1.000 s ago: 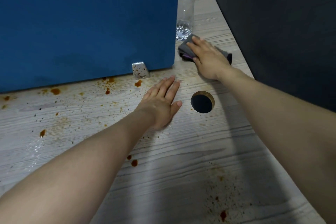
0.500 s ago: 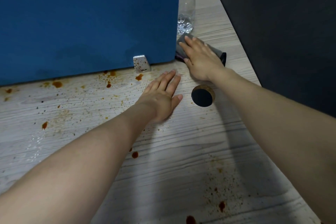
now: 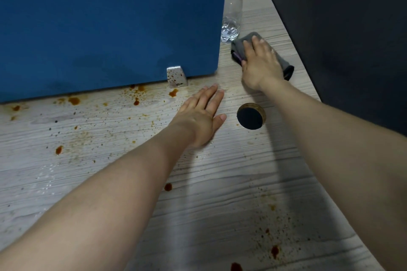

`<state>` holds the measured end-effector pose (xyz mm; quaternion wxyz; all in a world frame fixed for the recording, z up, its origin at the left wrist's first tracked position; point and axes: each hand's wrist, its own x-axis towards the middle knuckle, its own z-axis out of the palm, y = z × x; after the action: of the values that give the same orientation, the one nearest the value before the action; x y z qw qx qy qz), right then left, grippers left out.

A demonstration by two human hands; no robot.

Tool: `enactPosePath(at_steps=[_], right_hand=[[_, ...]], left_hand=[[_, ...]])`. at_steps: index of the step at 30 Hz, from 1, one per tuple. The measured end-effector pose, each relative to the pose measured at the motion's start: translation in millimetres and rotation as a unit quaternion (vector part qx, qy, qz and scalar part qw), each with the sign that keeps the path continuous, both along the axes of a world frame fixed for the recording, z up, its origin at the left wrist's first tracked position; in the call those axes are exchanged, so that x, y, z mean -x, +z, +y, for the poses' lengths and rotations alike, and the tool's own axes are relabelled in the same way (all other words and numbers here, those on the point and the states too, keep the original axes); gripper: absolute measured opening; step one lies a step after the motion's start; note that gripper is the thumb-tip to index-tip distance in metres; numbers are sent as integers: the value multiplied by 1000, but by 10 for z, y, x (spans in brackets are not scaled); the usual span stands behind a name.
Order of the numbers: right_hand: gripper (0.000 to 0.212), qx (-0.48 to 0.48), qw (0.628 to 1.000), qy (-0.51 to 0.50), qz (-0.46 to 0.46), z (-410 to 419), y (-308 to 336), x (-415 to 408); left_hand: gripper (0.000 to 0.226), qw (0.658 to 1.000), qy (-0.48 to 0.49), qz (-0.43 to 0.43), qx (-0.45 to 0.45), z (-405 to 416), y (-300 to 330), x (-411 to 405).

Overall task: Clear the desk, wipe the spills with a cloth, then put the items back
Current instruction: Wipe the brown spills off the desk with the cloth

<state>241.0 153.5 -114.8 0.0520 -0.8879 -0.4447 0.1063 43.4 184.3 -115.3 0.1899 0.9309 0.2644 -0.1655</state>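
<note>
My right hand (image 3: 261,62) presses flat on a folded grey cloth (image 3: 241,44) at the far right of the pale wooden desk (image 3: 220,182), just past the corner of the blue partition. My left hand (image 3: 201,114) lies flat on the desk, fingers straight, beside the round cable hole. Brown spill spots (image 3: 73,100) dot the desk along the partition's foot, and more brown spots (image 3: 274,251) lie near the front right.
A blue partition (image 3: 110,24) stands across the back, held by a spattered metal bracket (image 3: 176,76). A clear water bottle (image 3: 233,6) stands behind its corner. A dark panel (image 3: 341,17) bounds the right side. A round cable hole (image 3: 251,116) opens in the desk.
My right hand slid the cloth toward the partition corner, then back to the right. My left hand stayed flat in place.
</note>
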Motion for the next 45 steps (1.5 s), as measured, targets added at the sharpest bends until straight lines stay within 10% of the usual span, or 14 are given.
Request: enactPosePath(at_steps=[6, 12, 19, 26, 33, 40, 45], right_hand=[[56, -1, 985, 166, 35, -147, -3, 207], [56, 12, 998, 60, -8, -118, -13, 145], [55, 16, 987, 159, 15, -303, 6, 247], [55, 7, 999, -14, -32, -475, -37, 78], [55, 8, 990, 141, 2, -549, -9, 328], [55, 24, 999, -39, -23, -679, -6, 157], [56, -6, 995, 99, -17, -793, -29, 428]], left_hand=[[62, 1000, 1, 8, -4, -4, 22, -13], [61, 1000, -1, 2, -1, 3, 7, -1], [62, 1000, 1, 11, -8, 4, 10, -14], [61, 1000, -2, -11, -7, 9, -30, 11], [63, 1000, -3, -4, -12, 9, -32, -9], [62, 1000, -4, -5, -12, 7, -30, -3], [62, 1000, -4, -6, -17, 17, -47, -3]])
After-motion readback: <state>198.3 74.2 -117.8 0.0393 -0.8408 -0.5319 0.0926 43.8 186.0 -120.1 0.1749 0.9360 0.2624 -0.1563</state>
